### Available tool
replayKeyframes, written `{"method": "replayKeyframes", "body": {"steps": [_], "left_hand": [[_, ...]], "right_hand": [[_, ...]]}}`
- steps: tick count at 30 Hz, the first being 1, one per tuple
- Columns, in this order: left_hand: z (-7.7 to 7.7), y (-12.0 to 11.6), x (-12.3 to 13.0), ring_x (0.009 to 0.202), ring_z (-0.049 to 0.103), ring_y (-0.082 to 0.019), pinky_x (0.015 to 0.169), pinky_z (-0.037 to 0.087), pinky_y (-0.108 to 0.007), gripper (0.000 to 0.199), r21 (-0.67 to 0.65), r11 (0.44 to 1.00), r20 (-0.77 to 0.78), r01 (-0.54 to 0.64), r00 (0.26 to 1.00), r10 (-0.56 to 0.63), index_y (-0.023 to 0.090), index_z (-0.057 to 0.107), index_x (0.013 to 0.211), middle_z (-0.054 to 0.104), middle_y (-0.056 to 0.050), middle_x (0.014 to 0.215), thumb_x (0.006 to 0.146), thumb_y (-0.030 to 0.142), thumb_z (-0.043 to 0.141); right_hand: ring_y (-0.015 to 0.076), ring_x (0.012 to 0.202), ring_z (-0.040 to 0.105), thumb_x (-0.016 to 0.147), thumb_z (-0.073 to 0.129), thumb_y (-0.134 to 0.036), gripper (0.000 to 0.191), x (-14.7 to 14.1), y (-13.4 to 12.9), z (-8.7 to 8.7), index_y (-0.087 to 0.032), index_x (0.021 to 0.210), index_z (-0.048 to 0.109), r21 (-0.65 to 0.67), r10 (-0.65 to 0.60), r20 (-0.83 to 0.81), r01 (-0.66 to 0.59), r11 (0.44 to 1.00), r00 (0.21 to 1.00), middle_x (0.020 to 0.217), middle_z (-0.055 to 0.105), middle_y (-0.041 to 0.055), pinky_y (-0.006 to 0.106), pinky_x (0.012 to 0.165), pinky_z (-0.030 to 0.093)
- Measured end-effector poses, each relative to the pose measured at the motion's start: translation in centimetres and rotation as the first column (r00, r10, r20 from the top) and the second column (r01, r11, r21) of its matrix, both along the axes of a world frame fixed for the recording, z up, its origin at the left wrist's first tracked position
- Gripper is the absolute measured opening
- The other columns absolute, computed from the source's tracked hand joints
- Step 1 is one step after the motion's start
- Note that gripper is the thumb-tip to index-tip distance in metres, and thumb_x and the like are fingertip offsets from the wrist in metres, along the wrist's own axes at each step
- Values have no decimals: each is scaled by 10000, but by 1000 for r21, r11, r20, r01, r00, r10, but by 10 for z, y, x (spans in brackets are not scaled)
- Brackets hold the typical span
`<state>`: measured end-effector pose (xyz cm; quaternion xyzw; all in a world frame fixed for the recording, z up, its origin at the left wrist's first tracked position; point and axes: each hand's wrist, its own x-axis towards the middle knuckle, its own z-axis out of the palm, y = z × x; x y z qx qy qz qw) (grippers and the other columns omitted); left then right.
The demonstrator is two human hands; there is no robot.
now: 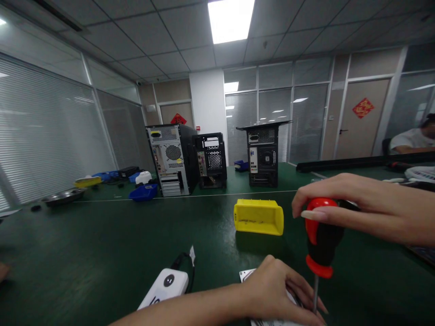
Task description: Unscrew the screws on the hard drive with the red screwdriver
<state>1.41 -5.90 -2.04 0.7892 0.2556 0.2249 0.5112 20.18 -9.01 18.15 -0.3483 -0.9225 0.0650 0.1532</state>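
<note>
"Right hand (362, 201), right of frame, fingers curled round a red-and-black-handled screwdriver (322, 251), shaft pointing down!"
"Left hand (275, 290)?"
"Lower right, half-curled over a flat silver metal part (245, 275); can't tell whether it grips."
"Beyond, right of centre: a yellow plastic bin (258, 213)!"

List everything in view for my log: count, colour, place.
screwdriver: 1, red and black, lower right
flat part: 1, silvery, bottom, mostly hidden
yellow bin: 1, centre
white device: 1, black cable, bottom
PC cases: 3, black, one silver-backed, mid-table
blue bins: at least 2, beside and behind the cases
bowl: 1, silvery, left
table: green, beneath these
doors: 2, beige, rear, red signs
ceiling light: 1 large, white, top
co-worker: 1, white top, right edge
right hand: 1, bare, on the screwdriver
left hand: 1, bare, over the flat part
</note>
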Motion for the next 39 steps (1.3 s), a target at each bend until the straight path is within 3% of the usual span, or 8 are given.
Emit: {"method": "replayKeyframes", "body": {"steps": [5, 10, 13, 19, 25, 30, 34, 39], "left_hand": [[4, -3, -2, 980, 741, -214, 943, 510, -260, 518, 32, 999, -33, 5, 999, -4, 206, 796, 961, 788, -13, 1018, 645, 616, 802], [5, -6, -3, 952, 747, -234, 922, 525, -278, 574, 83, 996, 35, 15, 999, -18, 145, 794, 991, 791, -82, 990, 691, 633, 762], [9, -7, -3, 981, 739, -233, 943, 526, -293, 570, 97, 993, 80, 69, 994, -77, 145, 779, 1043, 778, -86, 1054, 713, 608, 761], [10, -5, -1, 904, 750, -236, 853, 550, -278, 592, 142, 989, 34, -26, 999, 22, 138, 780, 1050, 791, -93, 970, 648, 570, 827], [-6, 4, 0, 951, 748, -267, 858, 564, -313, 601, 93, 995, 66, 27, 997, -33, 138, 777, 1057, 785, -118, 1004, 661, 589, 810], [-4, 1, 0, 976, 745, -278, 854, 574, -325, 565, 33, 999, 116, 7, 993, -11, 132, 784, 1011, 789, -119, 972, 634, 548, 842], [1, -2, -2, 999, 741, -276, 878, 568, -310, 478, 16, 999, 141, 46, 989, -48, 124, 792, 965, 781, -120, 1012, 668, 494, 842], [3, -3, -3, 1009, 738, -286, 891, 568, -321, 460, -12, 998, 141, 57, 988, -55, 118, 779, 1021, 779, -123, 1014, 694, 436, 845]], "right_hand": [[277, 1064, 669, 937, 494, -524, 374, 7, 11, -7, -365, 1238, 650, 22, 80, -69, -79, 997, 994, 1201, 713, -4, 348, 872, 533], [208, 842, 701, 927, 531, -475, 261, 0, 15, -6, -335, 1049, 714, -23, 208, -66, -210, 977, 976, 954, 751, -25, 281, 718, 526], [186, 746, 681, 925, 535, -473, 252, -1, 11, -5, -301, 902, 718, -61, 179, -68, -183, 981, 981, 828, 726, -23, 265, 655, 503], [264, 945, 684, 935, 477, -523, 346, 13, 1, -3, -319, 1092, 708, 0, 85, -83, -86, 996, 993, 1075, 733, 28, 333, 775, 524], [239, 858, 678, 943, 460, -545, 388, 0, -5, 2, -264, 1031, 714, -34, 52, -32, -53, 998, 998, 961, 735, 51, 335, 732, 504], [211, 727, 670, 927, 488, -540, 389, -8, -3, 6, -232, 827, 703, -20, 80, 18, -80, 997, 997, 768, 713, 20, 296, 658, 495], [258, 893, 706, 957, 407, -544, 432, 6, 0, 2, -263, 949, 736, 36, 21, -61, -19, 999, 998, 974, 756, 34, 325, 744, 542], [264, 1095, 672, 958, 456, -494, 373, 22, 2, -3, -337, 1207, 684, 53, 82, -98, -77, 996, 992, 1214, 717, 7, 327, 907, 536]]}}
